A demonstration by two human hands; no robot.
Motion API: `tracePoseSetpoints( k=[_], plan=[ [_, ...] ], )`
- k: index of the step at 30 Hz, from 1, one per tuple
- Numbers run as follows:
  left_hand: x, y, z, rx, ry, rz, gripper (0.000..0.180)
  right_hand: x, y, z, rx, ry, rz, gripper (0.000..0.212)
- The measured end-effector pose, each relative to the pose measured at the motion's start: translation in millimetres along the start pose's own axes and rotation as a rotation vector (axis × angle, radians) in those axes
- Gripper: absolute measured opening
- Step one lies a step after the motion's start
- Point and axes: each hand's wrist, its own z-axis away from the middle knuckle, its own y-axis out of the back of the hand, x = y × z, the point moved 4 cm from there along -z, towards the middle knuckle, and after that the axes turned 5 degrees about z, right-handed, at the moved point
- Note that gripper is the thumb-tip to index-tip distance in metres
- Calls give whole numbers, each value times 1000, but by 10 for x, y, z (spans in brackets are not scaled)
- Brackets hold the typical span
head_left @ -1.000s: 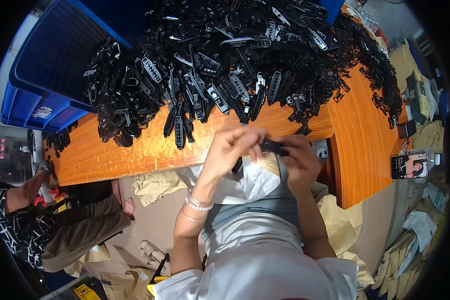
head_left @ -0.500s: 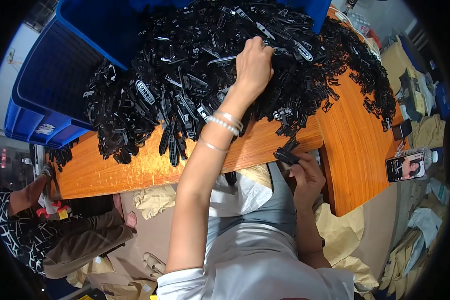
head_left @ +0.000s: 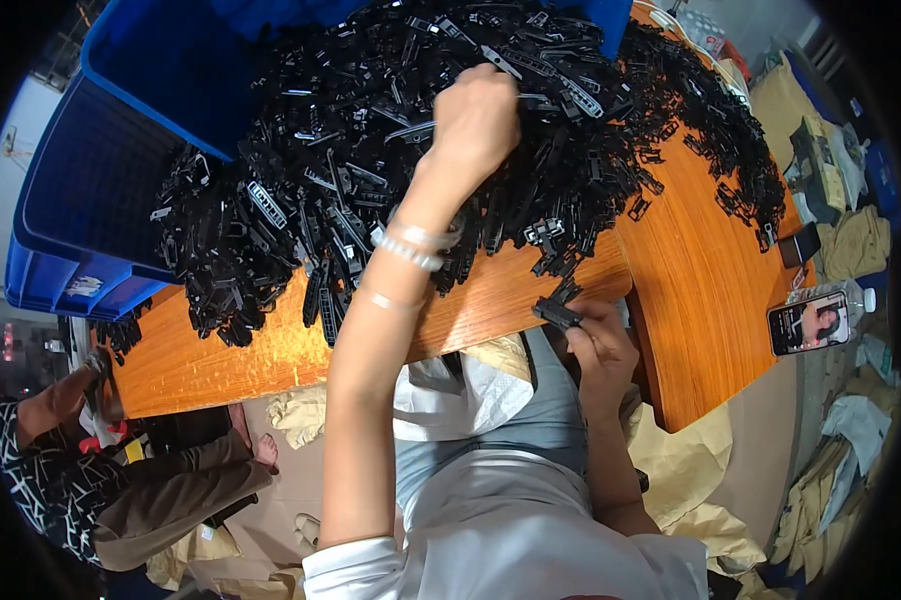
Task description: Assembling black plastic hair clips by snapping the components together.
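My left hand reaches far forward over a large heap of black plastic parts on the wooden table. Its fingers curl down among the parts, and whatever they grip is hidden beneath the hand. White beads and thin bands circle that wrist. Close to the table's front edge, my right hand pinches a small, elongated black plastic part between thumb and fingers. Several loose parts lie on the table just beyond it.
Blue plastic bins stand at the left, one tipped toward the heap. A phone leans at the right edge beside a clear bottle. Another person sits at the far left. Brown paper bags lie on the floor.
My left hand has shifted slightly left and its fingers have sunk further out of sight. My right hand still holds its black part, and the whole view has turned a little.
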Motion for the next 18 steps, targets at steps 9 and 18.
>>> tracePoseSetpoints(
  k=[9,18],
  plan=[
    [418,123,1421,-79,683,1490,10,-101,-119,-245,25,-189,-262,17],
    [627,197,1584,-30,545,1180,17,-151,-199,-207,82,-254,-324,12]
  ],
)
